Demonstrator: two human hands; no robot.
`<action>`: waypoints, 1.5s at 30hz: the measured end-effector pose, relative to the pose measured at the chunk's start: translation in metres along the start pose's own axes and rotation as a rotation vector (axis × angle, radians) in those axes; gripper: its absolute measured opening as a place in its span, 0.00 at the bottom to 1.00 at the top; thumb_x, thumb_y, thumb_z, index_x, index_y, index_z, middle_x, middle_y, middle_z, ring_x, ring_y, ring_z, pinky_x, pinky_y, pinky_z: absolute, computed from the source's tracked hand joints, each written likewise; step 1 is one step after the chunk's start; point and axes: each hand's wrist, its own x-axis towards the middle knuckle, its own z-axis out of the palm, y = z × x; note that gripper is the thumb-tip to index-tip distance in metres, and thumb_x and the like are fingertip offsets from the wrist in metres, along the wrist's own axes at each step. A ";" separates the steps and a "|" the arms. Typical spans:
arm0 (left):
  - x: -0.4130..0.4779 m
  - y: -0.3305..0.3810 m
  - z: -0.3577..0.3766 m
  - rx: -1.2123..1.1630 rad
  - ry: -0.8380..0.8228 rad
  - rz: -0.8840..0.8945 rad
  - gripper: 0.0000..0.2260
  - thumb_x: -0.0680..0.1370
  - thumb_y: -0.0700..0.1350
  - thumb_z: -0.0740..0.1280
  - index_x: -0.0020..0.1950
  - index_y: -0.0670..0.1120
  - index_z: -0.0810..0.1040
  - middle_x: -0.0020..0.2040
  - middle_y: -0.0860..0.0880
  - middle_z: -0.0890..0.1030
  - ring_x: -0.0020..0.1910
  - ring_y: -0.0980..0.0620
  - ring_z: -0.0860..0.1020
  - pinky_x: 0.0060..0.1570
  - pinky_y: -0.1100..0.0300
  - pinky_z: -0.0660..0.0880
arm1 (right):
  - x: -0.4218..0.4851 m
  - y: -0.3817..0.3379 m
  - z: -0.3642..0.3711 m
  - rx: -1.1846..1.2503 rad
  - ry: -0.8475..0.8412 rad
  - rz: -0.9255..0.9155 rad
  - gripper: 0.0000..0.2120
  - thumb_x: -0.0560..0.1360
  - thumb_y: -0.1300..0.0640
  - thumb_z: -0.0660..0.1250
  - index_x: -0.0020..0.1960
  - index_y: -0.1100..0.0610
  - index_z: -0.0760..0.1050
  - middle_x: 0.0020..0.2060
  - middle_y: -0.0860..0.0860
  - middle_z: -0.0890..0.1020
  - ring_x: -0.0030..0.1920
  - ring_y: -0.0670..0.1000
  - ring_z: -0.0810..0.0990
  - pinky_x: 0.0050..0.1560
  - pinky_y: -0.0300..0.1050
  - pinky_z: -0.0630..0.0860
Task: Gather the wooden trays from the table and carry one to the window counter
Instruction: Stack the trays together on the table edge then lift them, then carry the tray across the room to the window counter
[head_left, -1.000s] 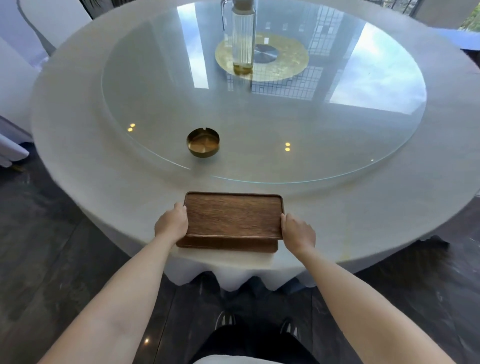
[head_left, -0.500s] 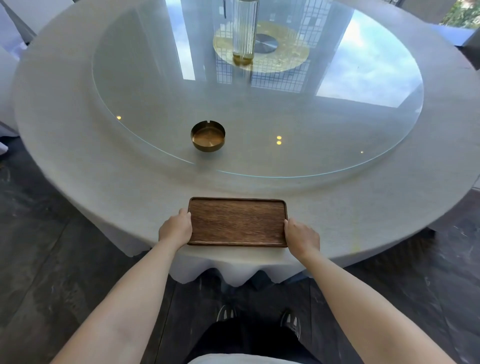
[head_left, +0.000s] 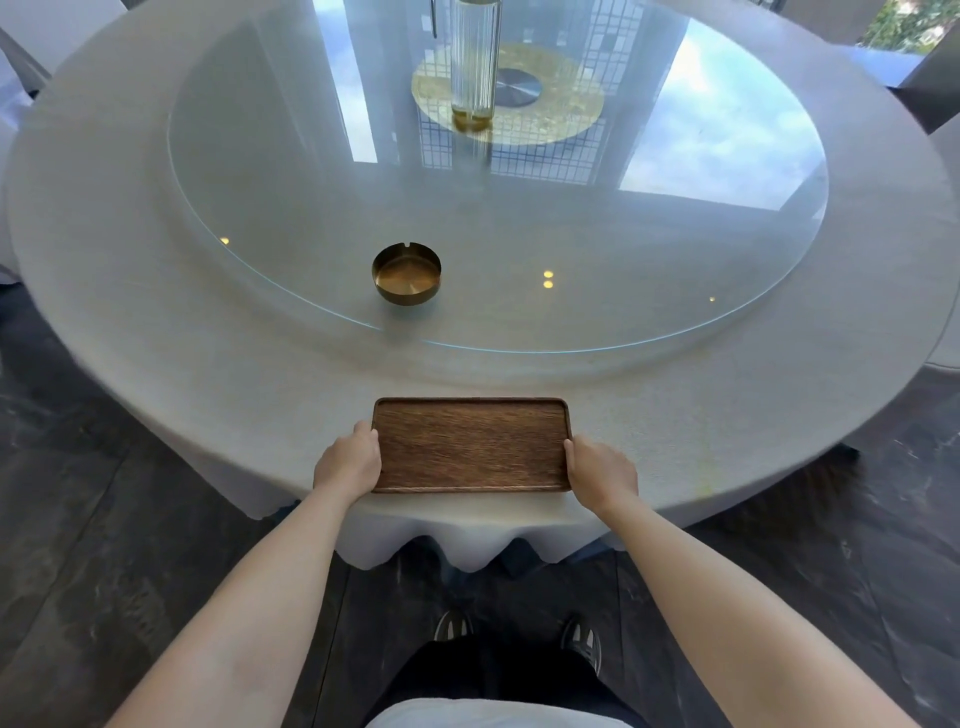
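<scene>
Item: wooden tray (head_left: 470, 444), rectangular, dark-grained, shallow raised rim, rounded corners; lies flat at the lower centre of the frame on the near edge of the round table (head_left: 727, 441), which is draped in a pale cloth. Only one tray face shows; whether others sit stacked beneath it cannot be told from this view. Grip: left hand (head_left: 347, 461) curled on the left short end, right hand (head_left: 601, 467) curled on the right short end, each closed over the rim with the fingers tucked out of sight. Handling, as judged: rigid, light to moderate weight, smooth finish that may slip on the cloth; not fragile, though corners could mark if knocked. Best held as now, at both short ends, kept level. Adjacent items: brass ashtray (head_left: 406, 274) on the glass turntable (head_left: 675, 260), centre left, well apart from the tray; ribbed glass carafe (head_left: 475, 57) at the top centre.
</scene>
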 end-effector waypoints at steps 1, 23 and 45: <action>0.000 0.000 0.000 -0.001 -0.003 -0.002 0.17 0.82 0.47 0.45 0.57 0.38 0.68 0.55 0.35 0.78 0.52 0.37 0.75 0.48 0.50 0.70 | -0.001 0.000 0.000 0.006 -0.004 0.005 0.19 0.81 0.52 0.46 0.48 0.59 0.72 0.42 0.56 0.81 0.35 0.53 0.72 0.34 0.44 0.65; 0.014 0.014 -0.004 -0.324 -0.149 -0.160 0.31 0.70 0.65 0.65 0.58 0.39 0.73 0.56 0.41 0.79 0.55 0.41 0.76 0.56 0.50 0.74 | 0.013 0.002 0.004 0.598 -0.190 0.261 0.24 0.76 0.41 0.55 0.55 0.62 0.70 0.50 0.57 0.78 0.48 0.55 0.75 0.44 0.47 0.69; -0.056 0.431 0.023 -0.189 -0.224 0.534 0.29 0.71 0.63 0.65 0.47 0.35 0.80 0.48 0.37 0.82 0.49 0.40 0.79 0.46 0.53 0.72 | -0.085 0.321 -0.144 0.848 0.434 0.748 0.26 0.75 0.41 0.59 0.57 0.63 0.72 0.54 0.60 0.79 0.53 0.59 0.76 0.46 0.46 0.67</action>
